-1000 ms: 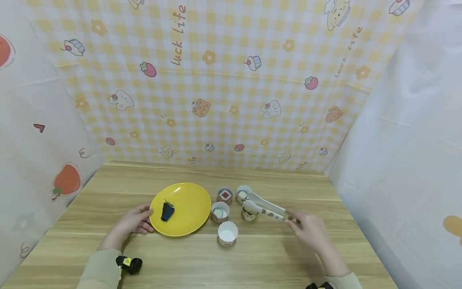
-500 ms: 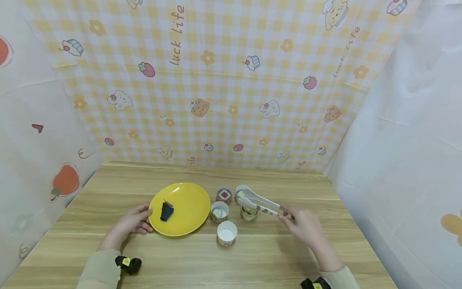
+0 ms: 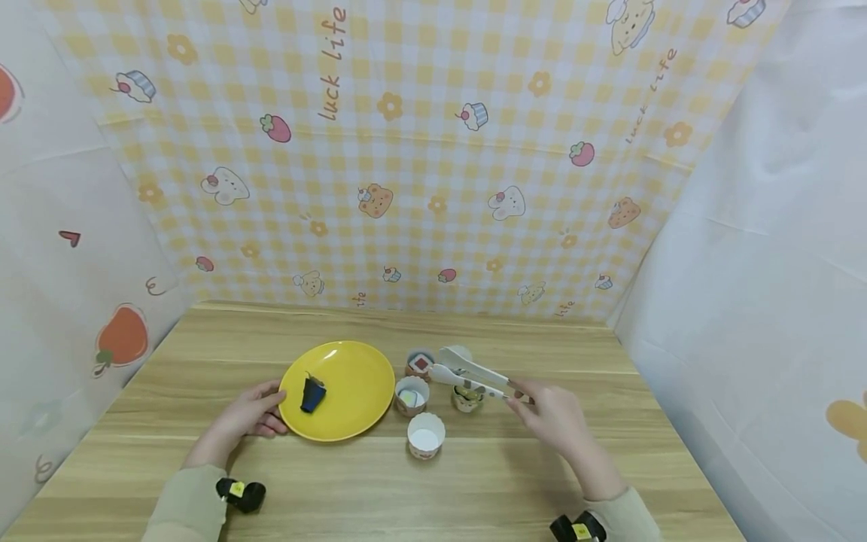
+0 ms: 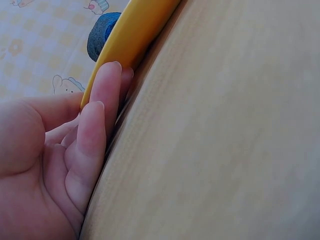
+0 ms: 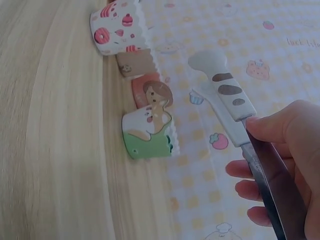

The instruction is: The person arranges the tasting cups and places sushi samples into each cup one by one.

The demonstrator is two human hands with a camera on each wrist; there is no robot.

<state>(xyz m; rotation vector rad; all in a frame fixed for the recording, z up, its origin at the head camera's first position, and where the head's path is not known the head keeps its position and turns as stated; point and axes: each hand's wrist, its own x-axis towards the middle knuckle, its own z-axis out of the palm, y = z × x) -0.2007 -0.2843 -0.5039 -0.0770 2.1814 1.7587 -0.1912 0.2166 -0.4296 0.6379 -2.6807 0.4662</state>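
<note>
Tongs (image 3: 467,372) sit in your right hand (image 3: 550,412), a white pair with brown and grey spots, gripped at the handle end between thumb and curled fingers (image 5: 295,131); the spoon-shaped tips (image 5: 207,61) hang in the air above the cluster of paper cups, with the 2 arms close together and nothing between them. 5 small paper cups stand on the wooden table (image 3: 501,482) just right of the yellow plate (image 3: 352,395): 1 with a red-topped piece (image 3: 421,364), 1 partly hidden behind the tongs (image 3: 459,352), 1 with a pale blue and yellow piece (image 3: 412,396), 1 with a dark piece (image 3: 467,397) directly below the tongs, and 1 holding only white (image 3: 425,435), nearest you. From your right wrist, the nearest cup (image 5: 148,134) shows a green band and a cartoon figure, and a cup with doughnut prints (image 5: 119,27) stands farther off. Your left hand (image 3: 247,415) rests on the table at the plate's left edge, fingers (image 4: 102,107) nearly straight and pressed against the rim (image 4: 131,35), holding nothing. On the plate, near that hand, lies a dark blue piece (image 3: 314,394).
</note>
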